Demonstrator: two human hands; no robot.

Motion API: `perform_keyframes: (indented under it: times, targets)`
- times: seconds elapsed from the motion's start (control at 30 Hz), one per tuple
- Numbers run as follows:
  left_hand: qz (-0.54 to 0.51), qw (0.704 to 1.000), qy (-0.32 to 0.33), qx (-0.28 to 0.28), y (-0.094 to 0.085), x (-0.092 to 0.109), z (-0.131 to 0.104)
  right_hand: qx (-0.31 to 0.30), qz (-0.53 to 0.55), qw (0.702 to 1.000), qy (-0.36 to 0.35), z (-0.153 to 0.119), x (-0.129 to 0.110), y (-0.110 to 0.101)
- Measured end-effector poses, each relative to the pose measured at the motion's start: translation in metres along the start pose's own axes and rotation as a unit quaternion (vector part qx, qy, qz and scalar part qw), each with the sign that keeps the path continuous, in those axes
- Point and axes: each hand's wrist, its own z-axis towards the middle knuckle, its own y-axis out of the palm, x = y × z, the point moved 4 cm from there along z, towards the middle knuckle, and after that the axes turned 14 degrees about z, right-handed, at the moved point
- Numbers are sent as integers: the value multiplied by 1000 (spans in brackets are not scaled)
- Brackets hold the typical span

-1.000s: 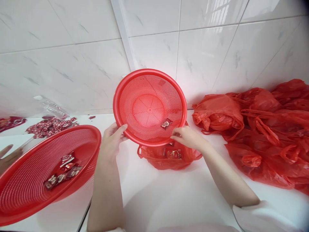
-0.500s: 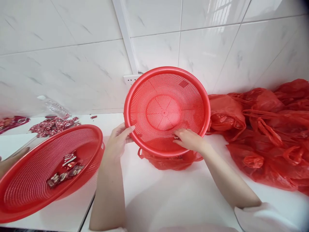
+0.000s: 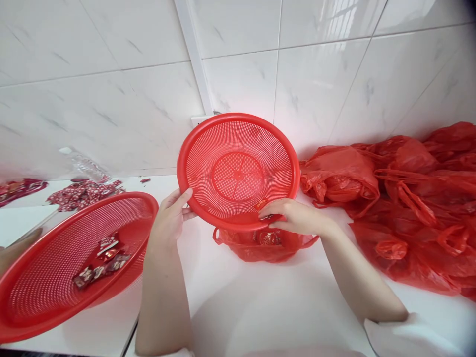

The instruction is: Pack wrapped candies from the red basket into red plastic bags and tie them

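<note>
On the white table (image 3: 241, 302), an open red bag (image 3: 255, 253) with packets (image 3: 269, 238) inside is partly hidden beneath the tilted red basket (image 3: 238, 173); the basket's rim is clamped by the left hand (image 3: 169, 218), thumb laid over it; since the last view the basket has been shifted leftward and the right hand (image 3: 293, 216) drawn back to the near rim; an orange-red packet (image 3: 261, 204) is thus left exposed inside, beside the right fingertips, and seems easier to reach; whether anything is pinched in the right grip cannot be told; beyond, a tiled wall (image 3: 238, 79) is seen.
</note>
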Motion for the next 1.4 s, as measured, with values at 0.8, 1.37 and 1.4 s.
perform_keyframes:
  times: [0.8,1.37,1.4]
  targets:
    - [12,993,-31,117,-41,0,-1,87,28,985,145,6,21,5]
    - [58,995,67,40,-20,17,-15,153,-98,983,26,8,3,5]
    - [59,995,73,27,-16,19,-17,144,-113,983,26,9,5,8]
